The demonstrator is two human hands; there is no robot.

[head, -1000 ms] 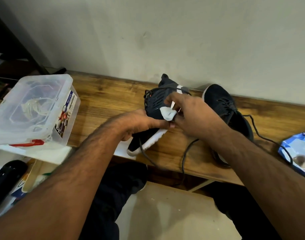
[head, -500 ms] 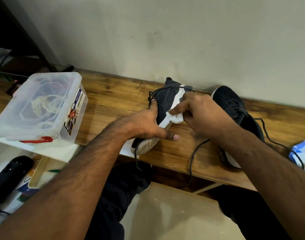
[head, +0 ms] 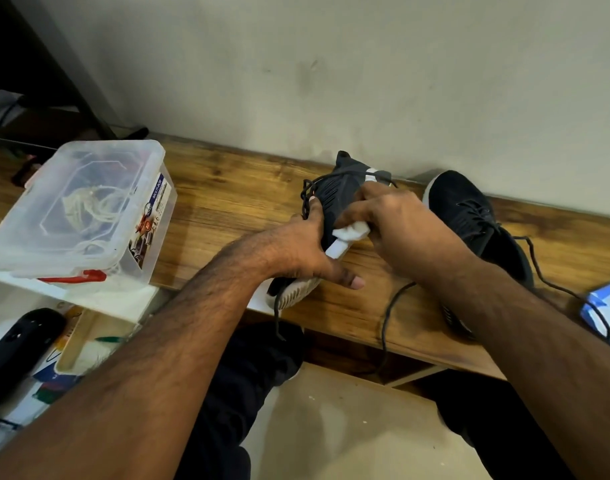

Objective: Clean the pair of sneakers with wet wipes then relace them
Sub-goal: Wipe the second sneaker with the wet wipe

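A black sneaker with a white sole (head: 341, 194) is tipped on its side at the middle of the wooden bench (head: 227, 209). My left hand (head: 303, 251) grips it from the near side, thumb along the sole. My right hand (head: 397, 223) presses a bunched white wet wipe (head: 352, 233) against the sneaker's white sole edge. The second black sneaker (head: 469, 216) lies just to the right, partly behind my right forearm. Loose black laces (head: 386, 317) hang over the bench's front edge.
A clear plastic box with a red latch (head: 82, 213) stands at the bench's left end. A blue and white wipes pack (head: 604, 306) lies at the right edge. A white shelf with a black object and clutter sits lower left. The wall runs close behind the bench.
The sneaker has been turned so its sole faces more toward me. The wipe has shifted from the upper onto the white sole edge. My left hand has re-gripped lower.
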